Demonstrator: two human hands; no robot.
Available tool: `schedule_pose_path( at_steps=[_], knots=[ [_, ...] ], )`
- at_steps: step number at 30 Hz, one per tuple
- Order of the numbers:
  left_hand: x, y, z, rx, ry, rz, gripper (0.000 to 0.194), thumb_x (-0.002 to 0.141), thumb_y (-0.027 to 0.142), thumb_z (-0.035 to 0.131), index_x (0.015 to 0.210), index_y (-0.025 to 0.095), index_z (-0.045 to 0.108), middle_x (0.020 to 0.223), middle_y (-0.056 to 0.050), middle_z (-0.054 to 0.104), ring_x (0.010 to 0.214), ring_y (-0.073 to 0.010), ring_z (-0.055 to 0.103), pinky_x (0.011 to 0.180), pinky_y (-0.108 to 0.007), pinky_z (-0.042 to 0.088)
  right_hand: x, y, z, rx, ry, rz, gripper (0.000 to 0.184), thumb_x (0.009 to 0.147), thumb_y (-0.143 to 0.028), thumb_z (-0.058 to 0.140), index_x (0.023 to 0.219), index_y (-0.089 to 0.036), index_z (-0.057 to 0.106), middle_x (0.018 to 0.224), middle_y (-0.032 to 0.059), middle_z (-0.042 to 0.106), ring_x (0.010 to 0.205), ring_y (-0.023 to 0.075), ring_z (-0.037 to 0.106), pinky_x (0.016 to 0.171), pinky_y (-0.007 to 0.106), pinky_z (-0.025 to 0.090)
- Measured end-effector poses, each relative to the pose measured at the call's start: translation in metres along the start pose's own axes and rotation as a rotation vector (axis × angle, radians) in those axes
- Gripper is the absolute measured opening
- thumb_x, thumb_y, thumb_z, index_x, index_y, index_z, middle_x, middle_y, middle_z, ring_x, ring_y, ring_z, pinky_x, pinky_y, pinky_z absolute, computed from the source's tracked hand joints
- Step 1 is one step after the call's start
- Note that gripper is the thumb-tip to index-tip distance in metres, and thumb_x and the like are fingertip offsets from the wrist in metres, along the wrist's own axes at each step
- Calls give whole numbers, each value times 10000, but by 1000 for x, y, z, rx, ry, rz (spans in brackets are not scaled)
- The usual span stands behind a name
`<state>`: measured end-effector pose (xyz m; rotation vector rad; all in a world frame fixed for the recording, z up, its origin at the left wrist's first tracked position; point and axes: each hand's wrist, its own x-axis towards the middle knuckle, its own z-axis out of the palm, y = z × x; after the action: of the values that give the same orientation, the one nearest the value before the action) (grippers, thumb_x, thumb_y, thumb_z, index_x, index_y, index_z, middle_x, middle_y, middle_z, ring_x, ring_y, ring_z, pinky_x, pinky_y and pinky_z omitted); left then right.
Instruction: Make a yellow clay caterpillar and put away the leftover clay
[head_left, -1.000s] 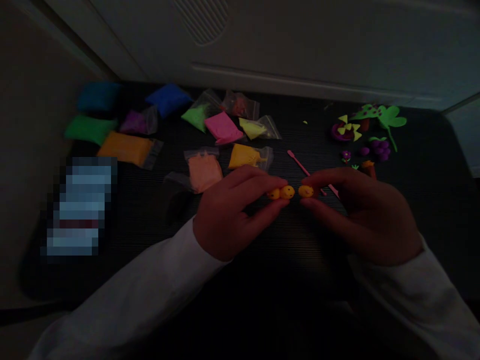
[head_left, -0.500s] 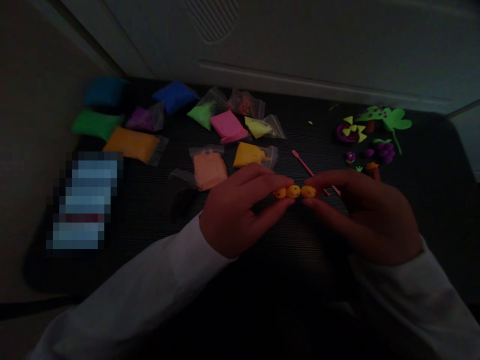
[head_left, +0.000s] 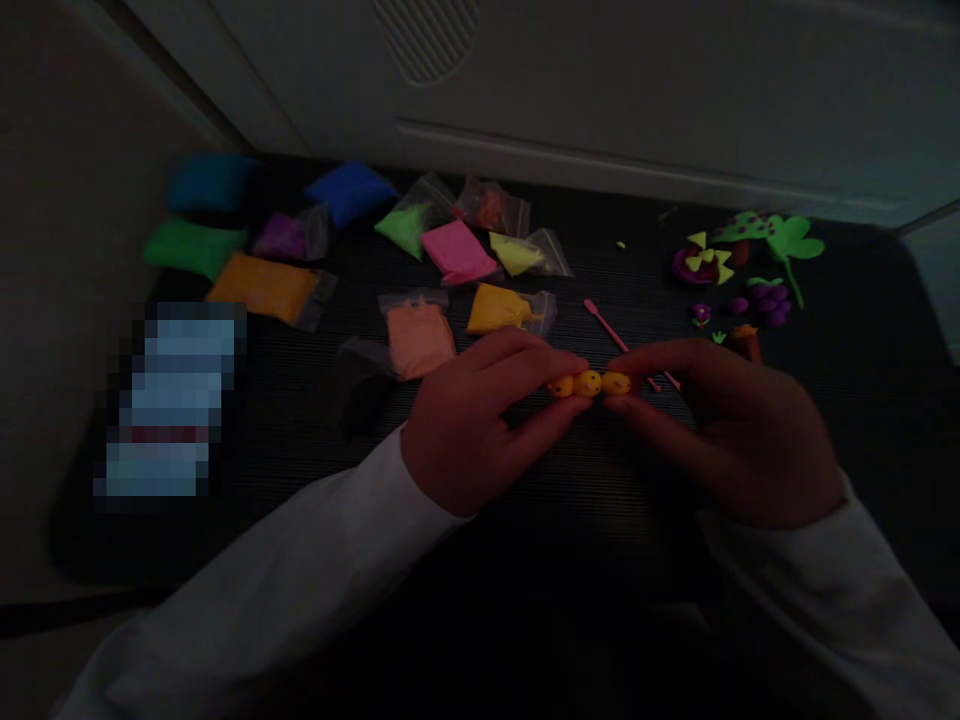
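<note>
Between my two hands, low over the dark table (head_left: pixel 525 450), is a short row of small yellow clay balls with dark specks. My left hand (head_left: pixel 487 420) pinches the left pair of balls (head_left: pixel 586 384) between thumb and fingers. The right-hand clay ball (head_left: pixel 616 384) is gripped by the thumb and forefinger of my right hand (head_left: pixel 735 430). It touches the middle ball or lies very close to it; I cannot tell which. Just behind my right fingers lie pink modelling tools (head_left: pixel 609 328), partly hidden by that hand.
Bags of coloured clay are spread behind and left, among them yellow (head_left: pixel 495 311), peach (head_left: pixel 420 338), pink (head_left: pixel 457 252) and orange (head_left: pixel 266 288). A blurred-out phone (head_left: pixel 172 400) lies at left. Finished clay pieces, including a purple bowl (head_left: pixel 691 268) and green leaves (head_left: pixel 795 245), sit at right.
The right-hand ball has shifted slightly left, closing the small gap to the middle ball. Both hands keep their pinch, and the surrounding things stay put.
</note>
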<state>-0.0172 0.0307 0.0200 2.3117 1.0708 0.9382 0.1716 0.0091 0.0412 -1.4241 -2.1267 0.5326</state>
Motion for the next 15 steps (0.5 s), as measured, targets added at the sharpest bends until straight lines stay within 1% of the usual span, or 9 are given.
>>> schedule_pose_path(
  at_steps=[4,7,12,15],
  knots=[
    [0,-1,0,-9,3,3,182,766,215,580,930,149,625,861,-40,638,794,-106,583,705,-214,476,0,0,0,-11,-1,-12,167,761,-263,592,922,-219,599,819,-15,659,668,107,603,650,220,470],
    [0,-1,0,-13,8,7,183,766,215,580,931,150,624,862,-40,639,794,-106,586,701,-213,477,0,0,0,-14,6,-7,167,759,-272,596,918,-224,600,810,-15,659,647,111,599,632,229,470],
    [0,0,0,-8,8,3,175,768,217,578,923,150,626,874,-45,642,809,-109,591,709,-213,477,-1,0,1,-7,8,-1,171,761,-258,596,927,-219,599,822,-13,657,654,106,596,588,213,459],
    [0,0,1,-8,6,-2,173,767,219,579,914,143,628,872,-47,644,806,-111,592,709,-212,476,0,0,1,2,7,-4,177,761,-254,597,934,-216,598,835,-13,660,673,104,599,592,204,460]
  ],
)
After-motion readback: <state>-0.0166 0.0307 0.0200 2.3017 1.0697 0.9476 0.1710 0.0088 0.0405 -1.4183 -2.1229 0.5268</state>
